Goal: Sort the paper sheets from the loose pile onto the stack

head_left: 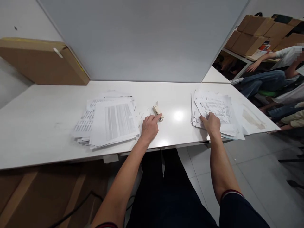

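My left hand (pixel 150 127) rests on the white table with its index finger stretched onto the near end of a small beige stapler (pixel 156 110). Its other fingers are curled and do not wrap around the stapler. On the right, my right hand (pixel 212 123) lies over a loose pile of printed papers, its thumb and fingers closed at the near edge of the top sheet of paper (pixel 217 108). A second, thicker paper stack (pixel 118 122) lies to the left of my left hand, its sheets uneven.
Behind the white table (pixel 57 126) stands a grey panel (pixel 147 41). A cardboard box (pixel 45 63) leans at the back left. Small scraps lie near the stapler. Several people sit beyond the table's right end, near stacked cardboard boxes (pixel 254 34).
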The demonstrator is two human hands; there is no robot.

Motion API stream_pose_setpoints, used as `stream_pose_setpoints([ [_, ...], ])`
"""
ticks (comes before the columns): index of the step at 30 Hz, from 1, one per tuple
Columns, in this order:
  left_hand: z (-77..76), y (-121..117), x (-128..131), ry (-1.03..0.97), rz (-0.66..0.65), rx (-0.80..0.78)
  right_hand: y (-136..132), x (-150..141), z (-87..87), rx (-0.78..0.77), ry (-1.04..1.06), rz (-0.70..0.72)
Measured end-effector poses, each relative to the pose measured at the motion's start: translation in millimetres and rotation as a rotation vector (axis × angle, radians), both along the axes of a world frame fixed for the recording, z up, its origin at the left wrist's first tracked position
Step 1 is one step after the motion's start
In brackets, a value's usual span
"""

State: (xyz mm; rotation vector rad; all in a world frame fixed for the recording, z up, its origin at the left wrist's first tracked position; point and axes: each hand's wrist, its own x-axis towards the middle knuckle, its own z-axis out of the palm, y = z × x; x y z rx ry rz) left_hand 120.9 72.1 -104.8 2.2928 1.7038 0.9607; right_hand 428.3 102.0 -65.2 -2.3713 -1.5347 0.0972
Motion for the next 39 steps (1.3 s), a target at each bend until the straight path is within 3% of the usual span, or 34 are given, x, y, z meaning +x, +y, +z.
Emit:
stream_pose_setpoints([
  [5,-0.4,0,-1,-0.022,0.000,0.010,0,5,-4.2,0.085,-0.004,0.011],
  [10,3.3,-2,0,-0.131,-0.008,0.034,-7,-5,4.2,0.117,-0.076,0.073],
  [13,9.2,-4,2,-0.406,0.008,-0.010,-24,-23,17.2,0.271,0.013,0.175],
  [15,14.2,-5,3,-0.682,-0.022,-0.163,-41,-40,28.1,0.365,0.105,0.247],
  [19,23.5,-7,0,-1.154,-0.270,-0.543,-75,-77,45.6,0.456,0.334,0.395],
  [22,29.1,-10,-6,-1.313,-0.331,-0.642,-89,-100,49.7,0.427,0.520,0.526],
  [26,33.8,-13,-9,-1.465,-0.232,-0.581,-79,-102,45.9,0.223,0.704,0.674],
  [28,34.3,-12,-8,-1.534,-0.184,-0.521,-59,-85,40.5,0.228,0.639,0.589],
  [31,33.4,-10,-5,-1.568,-0.141,-0.497,-21,-46,27.3,0.371,0.207,0.203],
  [33,32.8,-9,-4,-1.561,-0.129,-0.510,0,-21,16.9,0.242,-0.017,-0.013],
  [36,32.5,-9,-3,-1.545,-0.125,-0.516,15,0,5.6,-0.051,-0.079,-0.042],
  [39,32.1,-10,-3,-1.536,-0.137,-0.507,14,4,3.4,-0.118,-0.109,0.021],
])
